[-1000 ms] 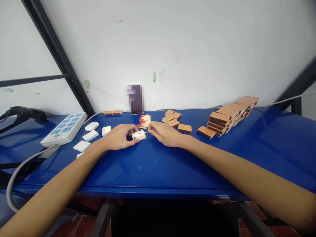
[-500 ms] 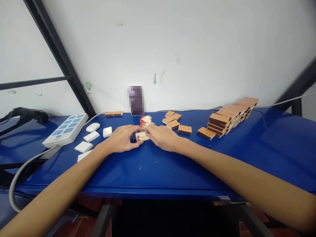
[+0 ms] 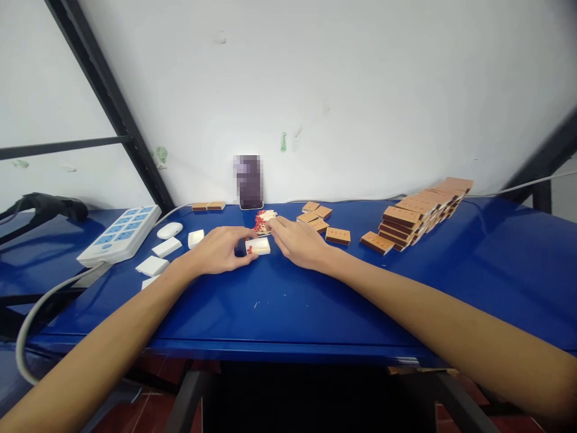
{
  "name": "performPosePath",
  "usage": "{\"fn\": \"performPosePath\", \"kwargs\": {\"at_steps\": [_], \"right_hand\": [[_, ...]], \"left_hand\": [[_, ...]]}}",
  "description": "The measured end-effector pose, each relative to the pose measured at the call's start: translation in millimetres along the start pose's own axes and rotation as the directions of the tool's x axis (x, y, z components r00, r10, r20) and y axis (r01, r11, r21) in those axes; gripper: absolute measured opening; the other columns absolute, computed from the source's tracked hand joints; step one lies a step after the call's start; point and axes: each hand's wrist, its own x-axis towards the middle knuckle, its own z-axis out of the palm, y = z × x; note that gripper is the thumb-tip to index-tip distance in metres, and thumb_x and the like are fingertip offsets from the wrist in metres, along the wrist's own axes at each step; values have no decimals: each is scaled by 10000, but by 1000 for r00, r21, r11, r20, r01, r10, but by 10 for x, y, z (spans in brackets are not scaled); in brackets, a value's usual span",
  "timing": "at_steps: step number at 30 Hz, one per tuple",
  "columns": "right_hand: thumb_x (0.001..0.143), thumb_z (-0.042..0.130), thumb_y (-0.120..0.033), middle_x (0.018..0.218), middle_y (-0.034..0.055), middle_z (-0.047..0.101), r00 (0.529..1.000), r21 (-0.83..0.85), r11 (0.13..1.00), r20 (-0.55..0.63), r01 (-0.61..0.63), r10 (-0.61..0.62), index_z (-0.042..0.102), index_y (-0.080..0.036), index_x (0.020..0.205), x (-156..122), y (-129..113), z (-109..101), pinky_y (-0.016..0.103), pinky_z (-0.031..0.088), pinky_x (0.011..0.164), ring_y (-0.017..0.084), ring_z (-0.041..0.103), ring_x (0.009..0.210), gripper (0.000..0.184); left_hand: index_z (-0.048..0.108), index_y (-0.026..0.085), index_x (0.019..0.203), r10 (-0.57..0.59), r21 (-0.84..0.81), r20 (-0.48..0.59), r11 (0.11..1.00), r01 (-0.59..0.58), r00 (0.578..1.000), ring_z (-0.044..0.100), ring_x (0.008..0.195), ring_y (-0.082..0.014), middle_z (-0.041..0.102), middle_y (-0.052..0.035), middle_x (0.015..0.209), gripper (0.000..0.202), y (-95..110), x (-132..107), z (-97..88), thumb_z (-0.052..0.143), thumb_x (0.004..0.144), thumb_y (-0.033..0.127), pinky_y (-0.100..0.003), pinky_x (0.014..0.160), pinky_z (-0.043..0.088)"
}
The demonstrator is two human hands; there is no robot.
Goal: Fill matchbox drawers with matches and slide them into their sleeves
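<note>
Blue table (image 3: 288, 313), phone (image 3: 250, 183) behind matches (image 3: 261, 222), stacked matchboxes (image 3: 400, 216) rightward

Person's left grip (image 3: 220, 249): bare human hand, slender-fingered, rounded knuckles. Right grip (image 3: 300, 243): likewise bare, slender-fingered. Bare left forearm (image 3: 121, 319) and bare right forearm (image 3: 433, 319): smooth, slim, narrowest at the hand end, thickening toward the body.

Right hand (image 3: 298, 242) moved from tray (image 3: 262, 243) to matches (image 3: 261, 222).

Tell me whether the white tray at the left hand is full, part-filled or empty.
Part-filled: a few red-headed matches lie in the white tray at the left hand, with bare white showing beside them.
</note>
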Motion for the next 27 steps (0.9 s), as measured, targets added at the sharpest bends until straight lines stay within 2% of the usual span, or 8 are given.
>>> {"fn": "performPosePath", "kwargs": {"at_steps": [3,7,12,15,21,27], "right_hand": [[988,338,-206,1101,123,626,996,-14,997,60,-70,71,542,-159,1151,61,50,58,327,377,685,222,605,850,265],[979,381,-219,1101,94,624,995,49,998,93,-49,44,577,-200,1151,104,115,135,326,397,757,221,598,936,262],[980,375,-226,1101,86,616,995,63,996,80,-58,53,596,-212,1164,90,148,165,331,397,789,211,589,938,288],[977,376,-216,1100,92,620,996,66,996,76,-56,51,597,-202,1180,82,151,165,326,398,782,217,586,952,301],[979,370,-208,1086,91,639,996,80,996,71,-50,44,613,-205,1172,71,147,160,322,397,763,219,592,952,311],[966,389,-185,1098,95,638,994,105,992,84,-73,64,611,-203,1180,73,134,146,333,400,819,220,588,987,309]], "left_hand": [[617,211,1199,-12,65,27,998,10,1000,639,953,-258,691,-71,1087,439,-22,-13,-25,515,861,472,-367,839,471],[614,224,1205,-23,85,44,996,19,999,629,992,-266,683,-68,1124,439,-29,-15,-45,511,859,474,-372,856,463],[615,203,1174,-23,48,70,999,20,997,628,922,-250,685,-69,1063,430,-28,-5,-50,514,853,471,-359,805,461],[622,204,1118,-8,6,67,1000,7,998,606,942,-249,667,-66,1029,392,-17,2,-30,519,849,469,-362,813,452],[589,217,1126,49,-143,33,989,-44,998,532,1054,-247,623,-61,1180,360,3,17,50,531,849,440,-407,930,424],[577,214,1128,20,-160,38,987,-14,999,533,1049,-252,631,-67,1158,374,-8,10,65,532,845,455,-412,923,433]]}}
